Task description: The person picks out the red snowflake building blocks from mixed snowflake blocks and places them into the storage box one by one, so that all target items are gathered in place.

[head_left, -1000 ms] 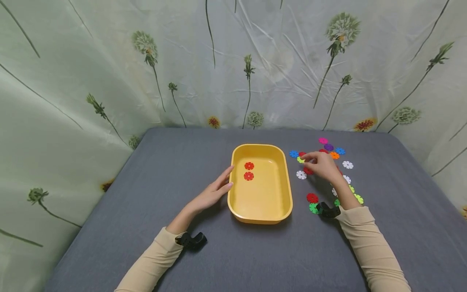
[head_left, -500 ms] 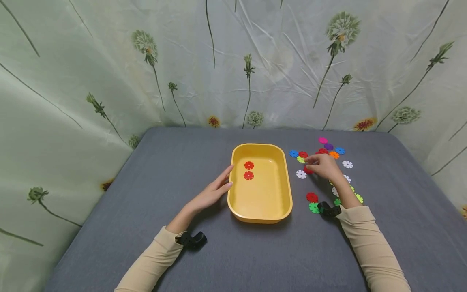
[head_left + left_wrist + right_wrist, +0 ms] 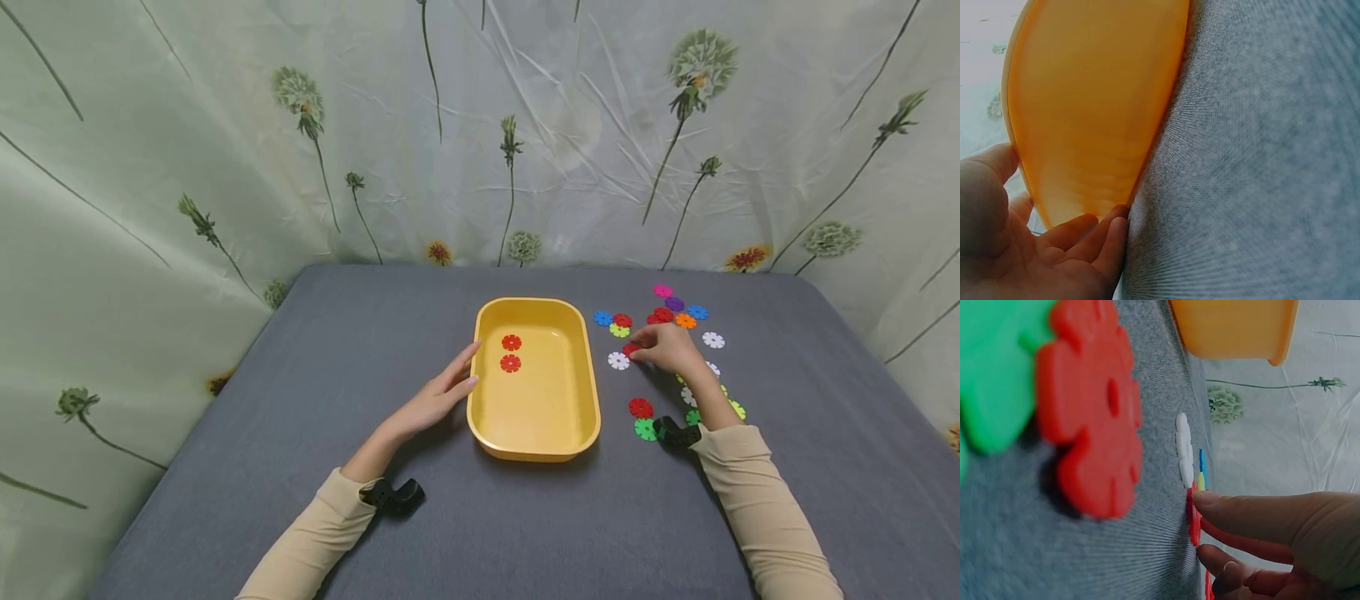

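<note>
The yellow plastic tub (image 3: 534,457) stands in the middle of the table, with two red interlocking discs (image 3: 511,363) lying in it. My left hand (image 3: 431,402) rests against its left side, fingers loosely extended along the wall and rim; the left wrist view shows the fingertips on the outer wall (image 3: 1091,125). To the tub's right, my right hand (image 3: 670,348) reaches down to a notched red disc (image 3: 631,350). Thumb and fingers pinch the edge of this red disc (image 3: 1194,522) in the right wrist view, close at the cloth.
Several loose discs surround the right hand: a white disc (image 3: 618,361), a yellow-green one (image 3: 619,330) and a blue one (image 3: 603,318). Nearer lie a red disc (image 3: 641,408) and a green disc (image 3: 645,429). A flowered curtain (image 3: 480,167) hangs behind the grey table.
My right hand has lowered slightly from over the yellow-green disc to the red disc, and its fingers have closed together. The left hand and the tub stay in place.
</note>
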Demonstrator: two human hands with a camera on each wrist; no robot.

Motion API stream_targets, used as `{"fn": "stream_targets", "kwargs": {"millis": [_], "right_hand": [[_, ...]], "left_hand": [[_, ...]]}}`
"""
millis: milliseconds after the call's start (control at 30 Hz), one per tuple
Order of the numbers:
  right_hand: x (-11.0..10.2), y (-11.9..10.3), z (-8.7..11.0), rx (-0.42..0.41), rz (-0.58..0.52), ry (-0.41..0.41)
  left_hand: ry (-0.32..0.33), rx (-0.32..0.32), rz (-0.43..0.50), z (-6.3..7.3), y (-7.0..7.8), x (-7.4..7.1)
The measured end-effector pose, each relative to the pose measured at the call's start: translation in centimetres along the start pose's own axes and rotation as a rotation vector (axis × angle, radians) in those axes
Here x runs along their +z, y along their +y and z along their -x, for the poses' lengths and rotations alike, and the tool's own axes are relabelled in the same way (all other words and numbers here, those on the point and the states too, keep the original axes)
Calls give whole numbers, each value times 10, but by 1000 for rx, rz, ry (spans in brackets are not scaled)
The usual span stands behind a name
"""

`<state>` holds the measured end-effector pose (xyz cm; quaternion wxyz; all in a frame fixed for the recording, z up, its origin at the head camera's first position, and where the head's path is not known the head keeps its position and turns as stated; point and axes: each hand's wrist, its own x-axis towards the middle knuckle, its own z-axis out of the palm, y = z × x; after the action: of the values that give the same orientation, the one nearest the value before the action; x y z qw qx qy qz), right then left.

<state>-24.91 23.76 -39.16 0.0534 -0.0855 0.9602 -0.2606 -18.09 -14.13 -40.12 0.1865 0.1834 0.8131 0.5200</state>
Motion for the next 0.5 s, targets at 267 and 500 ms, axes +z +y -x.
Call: {"fn": "stream_targets", "kwargs": {"millis": [267, 500], "right_hand": [[0, 1, 0, 26, -8, 0], [1, 0, 0, 51, -12, -25]], "left_hand": [[19, 27, 5, -7, -18, 2], [20, 28, 5, -6, -18, 1]]}}
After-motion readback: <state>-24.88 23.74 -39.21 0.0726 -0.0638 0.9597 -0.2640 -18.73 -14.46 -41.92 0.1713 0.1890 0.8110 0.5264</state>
